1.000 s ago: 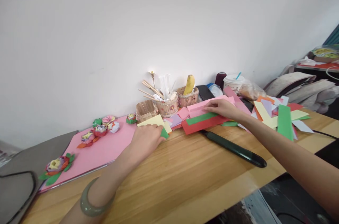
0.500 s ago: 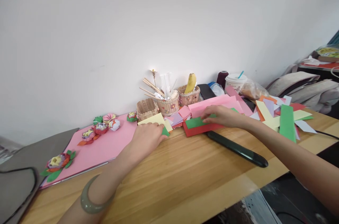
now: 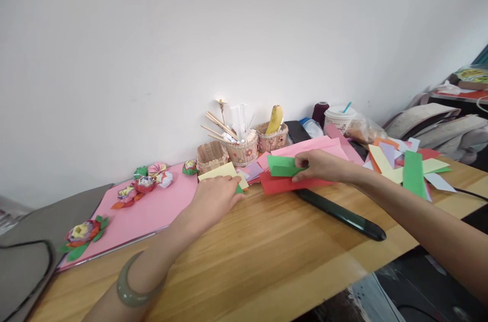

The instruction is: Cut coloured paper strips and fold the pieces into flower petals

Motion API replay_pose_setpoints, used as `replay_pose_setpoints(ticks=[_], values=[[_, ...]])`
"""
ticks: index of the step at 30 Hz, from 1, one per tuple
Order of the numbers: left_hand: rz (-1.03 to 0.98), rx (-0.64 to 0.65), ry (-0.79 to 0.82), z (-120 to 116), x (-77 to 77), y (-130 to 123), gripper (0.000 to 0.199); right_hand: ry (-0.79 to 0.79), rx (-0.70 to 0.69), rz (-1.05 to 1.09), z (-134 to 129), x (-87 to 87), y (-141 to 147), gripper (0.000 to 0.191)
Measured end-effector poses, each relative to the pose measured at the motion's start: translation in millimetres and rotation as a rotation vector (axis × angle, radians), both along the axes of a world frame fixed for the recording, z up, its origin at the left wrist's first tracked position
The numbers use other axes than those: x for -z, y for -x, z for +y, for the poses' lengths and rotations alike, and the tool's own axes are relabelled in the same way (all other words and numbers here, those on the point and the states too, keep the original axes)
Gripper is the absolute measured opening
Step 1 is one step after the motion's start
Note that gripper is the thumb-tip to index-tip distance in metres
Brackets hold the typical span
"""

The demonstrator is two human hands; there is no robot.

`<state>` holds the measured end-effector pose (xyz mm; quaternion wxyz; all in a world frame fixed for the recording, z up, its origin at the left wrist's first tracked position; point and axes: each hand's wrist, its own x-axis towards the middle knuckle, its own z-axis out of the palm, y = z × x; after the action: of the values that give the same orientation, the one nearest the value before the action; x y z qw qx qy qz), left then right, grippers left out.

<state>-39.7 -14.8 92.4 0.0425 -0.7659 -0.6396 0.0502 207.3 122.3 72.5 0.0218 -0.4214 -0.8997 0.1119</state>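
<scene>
The green paper (image 3: 280, 165) is pinched between the right hand's fingers (image 3: 301, 175), above the red sheet (image 3: 276, 183); half a second ago it lay flatter (almost flush with the red). The left hand's (image 3: 215, 199) fingers press over yellow paper (image 3: 219, 173). The wooden worktop (image 3: 244, 256) runs along a pale wall (image 3: 171, 47).

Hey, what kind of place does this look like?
Probably a craft corner at home or in a small workroom. The wooden table bears folded multicoloured paper flowers, loose strips of coloured paper and a small woven-looking basket of wooden sticks and clear tubes.
</scene>
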Motion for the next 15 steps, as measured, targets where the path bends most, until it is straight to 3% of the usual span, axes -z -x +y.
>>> replay_pose_setpoints(ticks=[4,8,11,12,14,15], values=[[-0.037,0.005,-0.056,0,0.7,-3,0.032,-0.080,-0.052,0.119,1,-11.2,1,0.034],[-0.047,0.011,-0.119,1,1.5,-2,0.028,-0.257,-0.082,0.231,-18,-27.0,7,0.019],[-0.063,0.002,-0.187,0,-1.0,4,0.027,-0.380,-0.194,0.271,-66,-26.6,13,0.021],[-0.079,0.008,-0.231,-1,-2.3,6,0.026,-0.428,-0.267,0.274,-89,-21.6,15,0.026],[-0.127,0.054,-0.346,-5,-4.2,11,0.025,-0.699,-0.504,0.309,-135,-4.6,15,0.028],[-0.153,0.096,-0.395,-7,-4.2,12,0.024,-0.724,-0.543,0.305,-155,6.3,14,0.029]])
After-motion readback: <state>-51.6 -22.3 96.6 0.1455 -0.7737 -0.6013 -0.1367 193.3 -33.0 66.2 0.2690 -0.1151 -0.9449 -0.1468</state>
